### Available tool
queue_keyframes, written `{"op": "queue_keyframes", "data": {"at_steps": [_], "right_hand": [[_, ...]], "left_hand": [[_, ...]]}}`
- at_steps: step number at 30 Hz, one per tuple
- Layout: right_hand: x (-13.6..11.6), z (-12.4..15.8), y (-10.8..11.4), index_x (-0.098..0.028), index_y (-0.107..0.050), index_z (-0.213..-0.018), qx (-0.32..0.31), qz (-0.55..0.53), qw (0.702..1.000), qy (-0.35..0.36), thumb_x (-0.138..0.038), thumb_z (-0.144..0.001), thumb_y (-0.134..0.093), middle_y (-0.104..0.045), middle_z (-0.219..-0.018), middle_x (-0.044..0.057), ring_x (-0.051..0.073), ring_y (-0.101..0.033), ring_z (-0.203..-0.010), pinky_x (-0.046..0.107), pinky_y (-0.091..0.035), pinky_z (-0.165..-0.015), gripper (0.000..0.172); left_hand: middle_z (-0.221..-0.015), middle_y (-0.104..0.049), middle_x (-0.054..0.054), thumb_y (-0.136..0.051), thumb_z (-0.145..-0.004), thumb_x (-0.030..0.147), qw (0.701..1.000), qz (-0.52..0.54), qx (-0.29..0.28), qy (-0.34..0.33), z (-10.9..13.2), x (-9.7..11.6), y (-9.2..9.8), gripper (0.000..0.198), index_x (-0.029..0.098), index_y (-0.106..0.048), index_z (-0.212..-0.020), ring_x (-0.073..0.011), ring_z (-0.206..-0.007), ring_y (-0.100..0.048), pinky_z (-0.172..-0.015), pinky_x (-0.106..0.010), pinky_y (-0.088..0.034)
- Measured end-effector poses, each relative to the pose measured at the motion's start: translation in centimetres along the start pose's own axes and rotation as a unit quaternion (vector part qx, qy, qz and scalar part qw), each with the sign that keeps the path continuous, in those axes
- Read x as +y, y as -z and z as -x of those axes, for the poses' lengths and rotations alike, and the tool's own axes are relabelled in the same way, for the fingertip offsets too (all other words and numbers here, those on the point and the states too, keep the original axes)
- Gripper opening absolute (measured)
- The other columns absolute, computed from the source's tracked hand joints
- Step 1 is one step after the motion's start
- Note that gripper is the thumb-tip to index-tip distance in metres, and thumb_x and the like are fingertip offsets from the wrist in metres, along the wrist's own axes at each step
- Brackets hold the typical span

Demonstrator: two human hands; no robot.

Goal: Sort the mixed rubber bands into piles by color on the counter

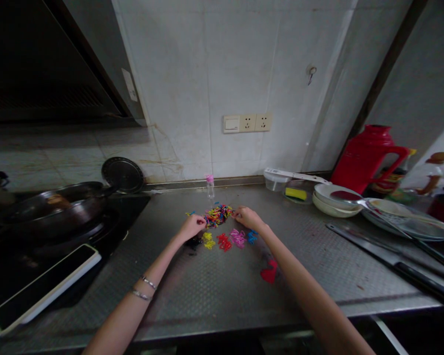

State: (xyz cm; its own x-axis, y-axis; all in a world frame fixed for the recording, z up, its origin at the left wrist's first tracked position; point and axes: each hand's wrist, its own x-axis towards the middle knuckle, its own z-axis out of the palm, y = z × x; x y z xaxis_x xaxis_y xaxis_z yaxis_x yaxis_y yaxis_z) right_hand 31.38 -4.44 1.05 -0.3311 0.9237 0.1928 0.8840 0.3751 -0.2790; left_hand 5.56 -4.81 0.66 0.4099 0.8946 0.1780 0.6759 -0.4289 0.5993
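Observation:
A mixed pile of small coloured pieces (218,215), which look like little rubber bands, lies on the metal counter. My left hand (193,228) is at the pile's left edge with its fingertips pinched together. At the right edge, my right hand (247,218) is also closed in a pinch. What either pinch holds is too small to make out. In front of the pile lie sorted heaps: a black heap (193,242) partly under my left hand, a yellow heap (208,240), a red heap (224,242), a pink heap (238,238) and a blue heap (252,236).
Behind the pile stands a small clear bottle with a pink cap (210,186). A red heart-shaped piece (269,272) lies by my right forearm. Stacked bowls (335,204), a knife (366,246) and a red jug (366,158) are rightward; a wok (59,207) is left.

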Motion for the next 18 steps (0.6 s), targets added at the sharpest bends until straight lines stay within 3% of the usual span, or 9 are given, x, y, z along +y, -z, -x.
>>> {"op": "queue_keyframes", "data": {"at_steps": [6,12,18], "right_hand": [[-0.1,1.8,0.7,-0.019,-0.066,-0.085,0.017,-0.065,0.998,-0.002,-0.020,-0.076,-0.047,-0.065,-0.089,0.004,0.012,-0.057,-0.080,0.017,-0.039,-0.068,0.020],[-1.2,3.8,0.9,-0.018,-0.067,-0.080,-0.027,-0.099,0.994,0.029,-0.021,-0.073,-0.050,-0.066,-0.079,0.002,0.012,-0.058,-0.072,0.017,-0.040,-0.066,0.019],[-1.9,4.0,1.0,-0.019,-0.067,-0.078,-0.046,-0.105,0.993,0.032,-0.017,-0.070,-0.049,-0.067,-0.078,0.002,0.012,-0.058,-0.071,0.017,-0.040,-0.064,0.020]], "left_hand": [[-0.079,-0.068,-0.007,-0.048,-0.071,0.027,0.999,-0.009,0.013,0.035,-0.2,-0.9,0.3,0.027,0.012,-0.069,-0.081,-0.0163,-0.070,-0.059,-0.066,-0.024,-0.042],[-0.075,-0.067,-0.006,-0.049,-0.070,0.026,0.994,-0.086,0.019,0.057,-0.1,-1.2,0.3,0.024,0.014,-0.069,-0.076,-0.0161,-0.066,-0.058,-0.061,-0.024,-0.039],[-0.073,-0.067,-0.005,-0.051,-0.069,0.024,0.992,-0.100,0.015,0.077,0.2,-0.6,0.4,0.021,0.016,-0.069,-0.075,-0.0151,-0.065,-0.057,-0.061,-0.022,-0.038]]}}
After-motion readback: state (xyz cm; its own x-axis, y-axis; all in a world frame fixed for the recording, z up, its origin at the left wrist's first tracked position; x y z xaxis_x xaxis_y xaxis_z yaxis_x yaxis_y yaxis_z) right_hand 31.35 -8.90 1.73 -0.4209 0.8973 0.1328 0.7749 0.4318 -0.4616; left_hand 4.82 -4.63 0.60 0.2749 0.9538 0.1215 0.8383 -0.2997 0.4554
